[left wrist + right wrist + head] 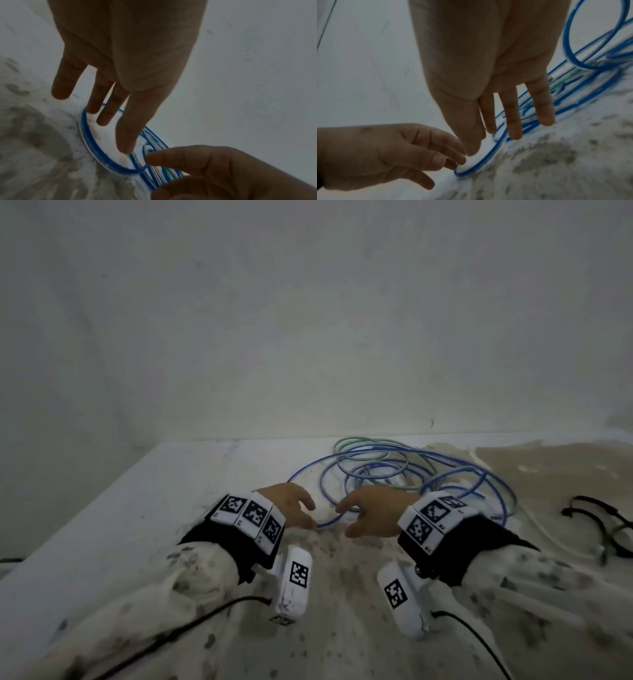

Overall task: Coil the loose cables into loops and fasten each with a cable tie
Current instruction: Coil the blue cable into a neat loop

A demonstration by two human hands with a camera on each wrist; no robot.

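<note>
Blue cable (pixel 404 470) is lying in loose overlapping loops near the worktop's (pixel 137 498) far edge, with green strands mixed in; the pile is stretching left to right. Left hand (pixel 291 508) and right hand (pixel 373 511) are hovering over its nearest loop, fingers relaxed and spread, gripping nothing. Black cable ties (pixel 603 522) are lying toward the right edge.

White surface (pixel 164 484) — loose blue cables (pixel 394 467), black ties (pixel 596 515) on it.
</note>
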